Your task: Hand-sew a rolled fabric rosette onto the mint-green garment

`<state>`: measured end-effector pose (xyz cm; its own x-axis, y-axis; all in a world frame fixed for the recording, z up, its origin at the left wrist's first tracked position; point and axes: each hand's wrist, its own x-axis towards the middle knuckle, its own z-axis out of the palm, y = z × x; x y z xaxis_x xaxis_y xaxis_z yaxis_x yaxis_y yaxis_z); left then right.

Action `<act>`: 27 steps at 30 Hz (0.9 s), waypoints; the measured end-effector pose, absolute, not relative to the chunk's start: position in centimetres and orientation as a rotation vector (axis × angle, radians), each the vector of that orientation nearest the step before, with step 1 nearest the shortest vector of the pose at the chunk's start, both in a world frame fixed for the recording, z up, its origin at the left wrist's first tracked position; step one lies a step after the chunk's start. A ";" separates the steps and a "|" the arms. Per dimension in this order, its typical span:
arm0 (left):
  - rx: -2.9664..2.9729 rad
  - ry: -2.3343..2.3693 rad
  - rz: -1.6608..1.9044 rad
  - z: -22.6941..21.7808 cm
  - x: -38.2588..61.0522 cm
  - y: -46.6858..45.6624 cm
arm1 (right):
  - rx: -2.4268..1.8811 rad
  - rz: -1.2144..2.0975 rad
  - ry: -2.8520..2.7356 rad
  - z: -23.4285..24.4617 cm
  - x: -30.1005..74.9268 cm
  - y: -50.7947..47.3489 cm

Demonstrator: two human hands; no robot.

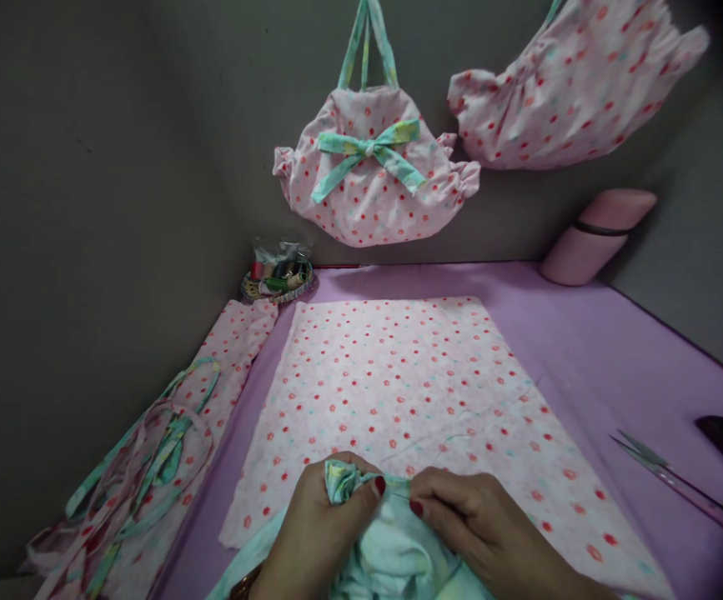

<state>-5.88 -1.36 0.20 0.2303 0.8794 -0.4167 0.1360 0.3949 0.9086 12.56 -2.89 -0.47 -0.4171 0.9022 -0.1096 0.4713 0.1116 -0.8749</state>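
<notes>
My left hand [320, 529] is closed, bunching a piece of mint-green fabric [392, 554] at the near edge of the table. Just to its right, my right hand [477, 521] pinches the same green fabric, thumb and fingers pressed together. Both hands rest over the near end of a flat pink sheet of fabric with red dots [411, 392], spread on the purple table [586, 350].
A finished pink dotted bag with a green bow [374, 162] hangs on the grey wall, another pink piece [574, 83] beside it. Thread spools [278, 273] lie at the back left, fabric strips and straps [148, 467] at the left, scissors [680, 483] right, a pink case [592, 237] behind.
</notes>
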 end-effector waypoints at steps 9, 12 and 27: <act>1.137 1.264 0.652 0.1 -6.2 -1.4 | -1.354 1.300 -1.831 0.0 12.4 -3.0; 1.151 1.274 0.634 0.2 -6.2 -1.3 | -1.346 1.297 -1.845 0.0 12.5 -3.1; 1.057 1.251 0.692 0.1 -6.0 -1.4 | -1.335 1.288 -1.855 -0.3 12.7 -2.9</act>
